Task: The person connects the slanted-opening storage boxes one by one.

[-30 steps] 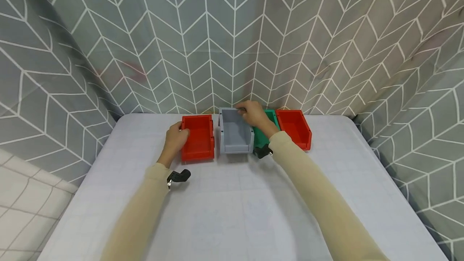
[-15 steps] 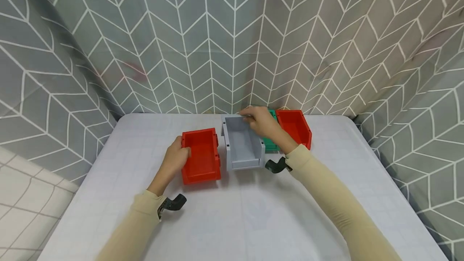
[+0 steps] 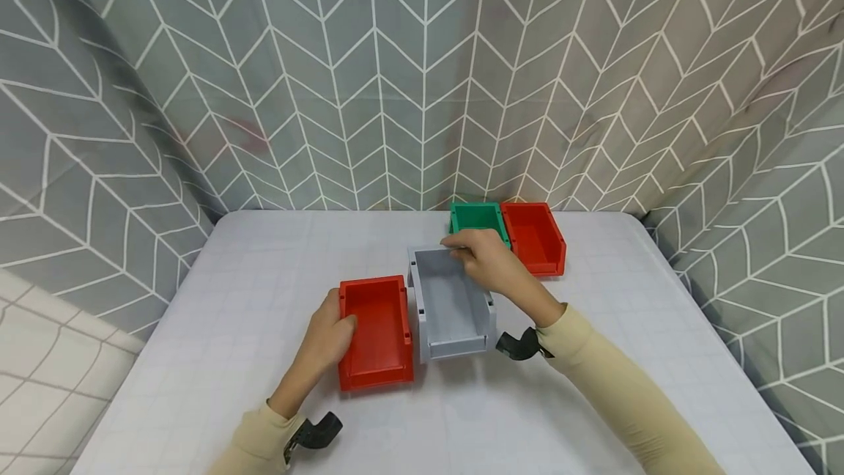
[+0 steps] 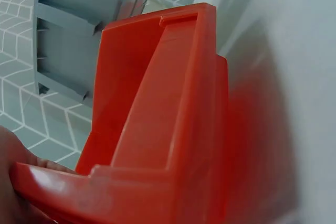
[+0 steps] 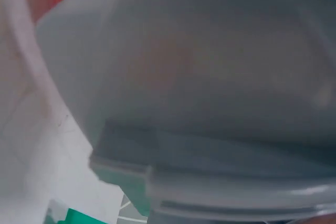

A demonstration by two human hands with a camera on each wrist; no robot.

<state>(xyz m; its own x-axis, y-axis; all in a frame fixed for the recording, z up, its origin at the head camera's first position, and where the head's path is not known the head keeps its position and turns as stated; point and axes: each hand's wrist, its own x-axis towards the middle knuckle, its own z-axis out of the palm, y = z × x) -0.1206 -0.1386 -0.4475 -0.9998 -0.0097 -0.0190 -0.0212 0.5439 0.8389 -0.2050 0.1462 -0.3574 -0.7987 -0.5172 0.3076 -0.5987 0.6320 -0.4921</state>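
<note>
My left hand [image 3: 327, 334] grips the left wall of a red plastic storage bin [image 3: 376, 336], thumb over the rim. In the left wrist view this red bin [image 4: 152, 98] fills the middle, with the grey one [image 4: 65, 51] behind it. Just right of it, slightly askew, is a grey storage bin [image 3: 451, 303], which my right hand [image 3: 493, 264] pinches by the rim near its back right corner. Both bins look bare inside. Close up in the right wrist view, the grey bin [image 5: 210, 72] hides most of the fingers.
A green bin [image 3: 476, 215] stands at the table's back edge, partly behind my right hand. Against its right side is a second red bin [image 3: 535, 239]. A patterned grey curtain [image 3: 422, 94] hangs behind the white table [image 3: 277, 262].
Both hands have drawn the left red bin and the grey bin from the back edge toward me, and slightly right. More of the green bin shows. The right red bin has stayed put.
</note>
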